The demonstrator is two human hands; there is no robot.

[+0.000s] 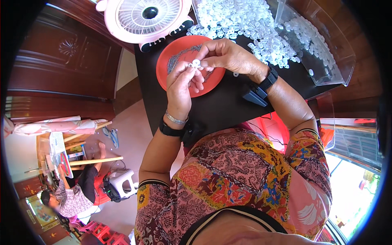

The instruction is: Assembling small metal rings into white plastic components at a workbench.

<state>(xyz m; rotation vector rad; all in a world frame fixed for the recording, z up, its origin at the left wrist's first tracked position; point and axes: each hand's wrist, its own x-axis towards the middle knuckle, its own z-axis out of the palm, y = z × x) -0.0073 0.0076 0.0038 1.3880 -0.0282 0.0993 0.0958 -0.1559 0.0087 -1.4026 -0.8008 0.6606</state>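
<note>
Fingertips of the left hand point(179, 93) held a small white piece point(196, 63), the thumb and forefinger drawn together in a narrow pinch, the other fingers loosely curled. From the other side the right hand point(230, 56) met it, thumb and forefinger nearly closed at its edge; I could not tell whether they gripped it too. The piece was round, with a hole, and it hung over the middle of the red plate point(162, 67), clear of the bottom. Grey strands point(173, 61) lay in the plate, partly hidden by both hands.

The plate sat on the black table point(216, 112). Beyond the right hand, a pile point(241, 20) of whitish, holed bits spread over the far part of the table, with a few strays near the plate. To the right of the pile stood a clear bin point(345, 63), more of the same bits inside it. A pink fan point(150, 13) stood beyond the plate, to the left.

A black band point(270, 77) circled the right wrist, with a dark block point(255, 97) just beside it. The left wrist bore a silver bracelet point(176, 119) and a black strap point(169, 130). The wearer's shirt point(241, 175) was patterned in red, yellow and blue.

Well apart, at lower left, another person point(75, 201) sat near some red stools point(102, 233); blue sandals point(111, 136) lay on the floor point(130, 122).
</note>
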